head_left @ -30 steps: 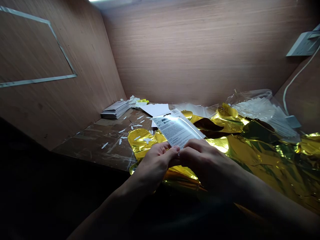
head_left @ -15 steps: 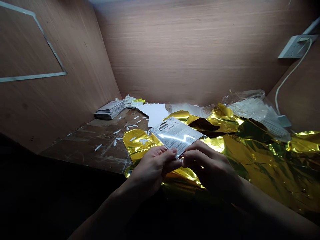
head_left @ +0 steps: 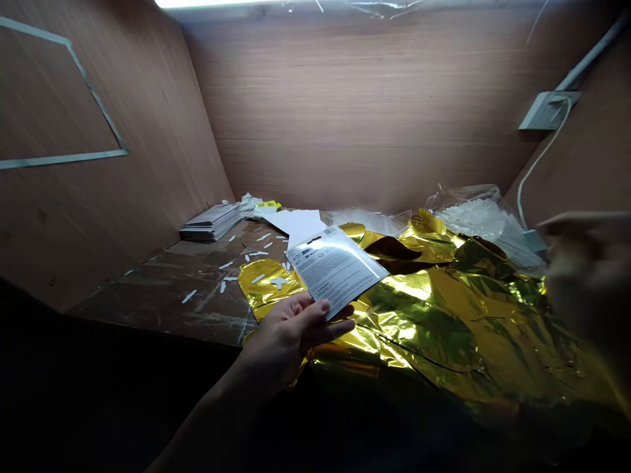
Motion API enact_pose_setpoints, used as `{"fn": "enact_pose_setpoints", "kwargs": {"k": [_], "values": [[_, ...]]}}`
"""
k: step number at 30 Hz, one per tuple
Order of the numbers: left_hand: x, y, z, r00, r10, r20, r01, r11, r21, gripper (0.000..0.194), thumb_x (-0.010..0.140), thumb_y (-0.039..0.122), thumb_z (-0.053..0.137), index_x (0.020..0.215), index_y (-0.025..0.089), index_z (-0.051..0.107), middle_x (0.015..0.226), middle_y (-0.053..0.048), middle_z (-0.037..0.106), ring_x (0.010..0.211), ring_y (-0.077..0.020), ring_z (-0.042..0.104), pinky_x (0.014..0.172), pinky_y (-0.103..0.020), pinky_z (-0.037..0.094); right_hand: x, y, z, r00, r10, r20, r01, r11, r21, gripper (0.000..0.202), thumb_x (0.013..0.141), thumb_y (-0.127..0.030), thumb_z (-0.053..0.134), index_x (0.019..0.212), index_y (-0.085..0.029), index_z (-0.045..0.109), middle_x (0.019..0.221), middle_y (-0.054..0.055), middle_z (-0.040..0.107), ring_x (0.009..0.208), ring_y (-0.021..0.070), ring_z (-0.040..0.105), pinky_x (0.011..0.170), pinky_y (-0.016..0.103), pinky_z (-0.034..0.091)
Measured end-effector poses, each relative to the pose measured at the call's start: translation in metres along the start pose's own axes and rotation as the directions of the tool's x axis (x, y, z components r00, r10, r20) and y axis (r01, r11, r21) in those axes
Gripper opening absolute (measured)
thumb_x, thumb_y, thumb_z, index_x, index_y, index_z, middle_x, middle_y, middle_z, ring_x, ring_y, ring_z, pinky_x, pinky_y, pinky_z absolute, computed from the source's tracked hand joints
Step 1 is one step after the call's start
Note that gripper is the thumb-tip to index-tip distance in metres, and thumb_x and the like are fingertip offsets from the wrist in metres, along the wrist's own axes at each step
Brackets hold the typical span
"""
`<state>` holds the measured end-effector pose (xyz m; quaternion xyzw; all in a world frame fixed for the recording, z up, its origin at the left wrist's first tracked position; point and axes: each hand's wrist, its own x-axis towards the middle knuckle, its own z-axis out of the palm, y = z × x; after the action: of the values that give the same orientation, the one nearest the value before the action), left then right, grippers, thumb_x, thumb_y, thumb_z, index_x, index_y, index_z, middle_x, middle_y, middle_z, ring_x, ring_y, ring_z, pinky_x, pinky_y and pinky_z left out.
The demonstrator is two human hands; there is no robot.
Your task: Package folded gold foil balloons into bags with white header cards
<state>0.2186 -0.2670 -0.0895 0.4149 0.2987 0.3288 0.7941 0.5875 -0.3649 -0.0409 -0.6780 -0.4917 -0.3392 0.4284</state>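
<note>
Between the thumb and fingers of my left hand (head_left: 296,328) is a flat packet (head_left: 338,268), a printed card in clear plastic with a hang slot at its top edge. The side with small print, warning symbols and a barcode faces up. It is tilted above the table, over gold foil sheets (head_left: 424,322). My right hand (head_left: 589,272) is off at the far right, smeared by motion and apart from the packet. Whether its fingers hold anything cannot be seen.
A stack of cards (head_left: 211,221) sits back left, near white sheets (head_left: 302,223). White strips (head_left: 189,296) lie scattered on the brown table (head_left: 162,289). Clear bags (head_left: 488,220) are at the back right, below a wall socket (head_left: 548,112) with a cable. Wooden panels enclose the bench.
My right hand has let go of the packet's lower edge and swung far right. My left hand still holds the packet. The view has tilted up, showing a lamp at the top.
</note>
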Motion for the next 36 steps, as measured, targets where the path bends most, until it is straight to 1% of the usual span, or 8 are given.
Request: {"fn": "enact_pose_setpoints", "kwargs": {"k": [2,5,9,12,15,21,32,36], "values": [[-0.003,-0.003,0.001,0.999,0.031,0.028,-0.031,1.0,-0.002,0.016,0.093,0.016,0.069,0.106,0.007,0.073,0.108,-0.016,0.077,0.099,-0.024,0.077,0.09,-0.03,0.063,-0.023,-0.009,-0.005,0.979,-0.188,0.08,0.197,0.971,-0.132,0.02,0.087,-0.018,0.065,0.103,-0.02,0.077,0.114,0.016,0.069,0.09,0.0327,0.066,0.068,0.045,0.046],[-0.006,-0.006,0.003,0.998,0.047,0.035,-0.047,0.999,0.0,0.015,0.09,0.018,0.074,0.1,0.008,0.075,0.103,-0.015,0.078,0.096,-0.0237,0.077,0.089,-0.03,0.063,-0.047,-0.038,-0.005,0.862,-0.456,0.22,0.479,0.875,-0.065,0.042,0.083,-0.014,0.069,0.124,-0.021,0.07,0.128,0.014,0.068,0.118,0.0434,0.059,0.095,0.06,0.044],[-0.009,-0.009,0.008,0.998,0.031,0.062,-0.032,0.999,0.024,0.017,0.09,0.021,0.075,0.102,0.009,0.076,0.108,-0.016,0.077,0.101,-0.0248,0.075,0.093,-0.032,0.061,-0.057,-0.078,0.0,0.674,-0.68,0.287,0.655,0.731,0.193,0.061,0.094,-0.018,0.07,0.151,-0.023,0.05,0.156,0.013,0.047,0.139,0.0445,0.044,0.105,0.068,0.037],[-0.01,-0.011,0.01,0.993,0.033,0.117,-0.039,0.998,0.049,0.022,0.094,0.023,0.07,0.11,0.01,0.076,0.115,-0.016,0.075,0.106,-0.0247,0.073,0.098,-0.037,0.06,-0.057,-0.09,0.007,0.594,-0.758,0.27,0.656,0.65,0.383,0.049,0.102,-0.017,0.064,0.149,-0.017,0.051,0.148,0.014,0.056,0.139,0.0372,0.047,0.106,0.061,0.044],[-0.013,-0.013,0.007,0.989,0.012,0.15,-0.021,0.998,0.059,0.024,0.096,0.024,0.067,0.114,0.01,0.075,0.118,-0.016,0.074,0.107,-0.0243,0.072,0.099,-0.037,0.059,-0.056,-0.09,0.013,0.612,-0.768,0.191,0.587,0.603,0.541,0.037,0.102,-0.011,0.062,0.138,-0.016,0.06,0.133,0.011,0.068,0.129,0.0308,0.058,0.102,0.053,0.053],[-0.014,-0.01,0.0,0.989,-0.038,0.143,0.037,0.999,0.006,0.023,0.095,0.022,0.068,0.111,0.008,0.076,0.112,-0.017,0.075,0.102,-0.0247,0.075,0.096,-0.034,0.06,-0.058,-0.094,0.012,0.722,-0.674,0.158,0.425,0.612,0.668,0.027,0.1,-0.008,0.063,0.122,-0.021,0.071,0.119,0.008,0.073,0.107,0.0248,0.071,0.091,0.042,0.062],[-0.011,0.009,0.003,0.975,-0.194,-0.106,0.176,0.971,-0.163,0.016,0.088,0.013,0.069,0.101,0.006,0.077,0.09,-0.014,0.078,0.073,-0.019,0.076,0.073,-0.029,0.065,-0.059,-0.1,0.011,0.807,-0.577,0.129,0.305,0.593,0.745,0.033,0.093,-0.001,0.066,0.118,-0.021,0.073,0.122,0.007,0.072,0.109,0.025,0.069,0.096,0.043,0.059],[-0.009,0.014,0.003,0.969,-0.203,-0.143,0.18,0.971,-0.155,0.012,0.086,0.01,0.07,0.095,0.008,0.077,0.088,-0.013,0.078,0.074,-0.0195,0.077,0.071,-0.026,0.064,-0.059,-0.108,0.0,0.862,-0.437,0.257,0.093,0.635,0.767,0.026,0.095,-0.016,0.066,0.118,-0.022,0.076,0.13,0.008,0.068,0.116,0.0278,0.066,0.099,0.045,0.056]]}}
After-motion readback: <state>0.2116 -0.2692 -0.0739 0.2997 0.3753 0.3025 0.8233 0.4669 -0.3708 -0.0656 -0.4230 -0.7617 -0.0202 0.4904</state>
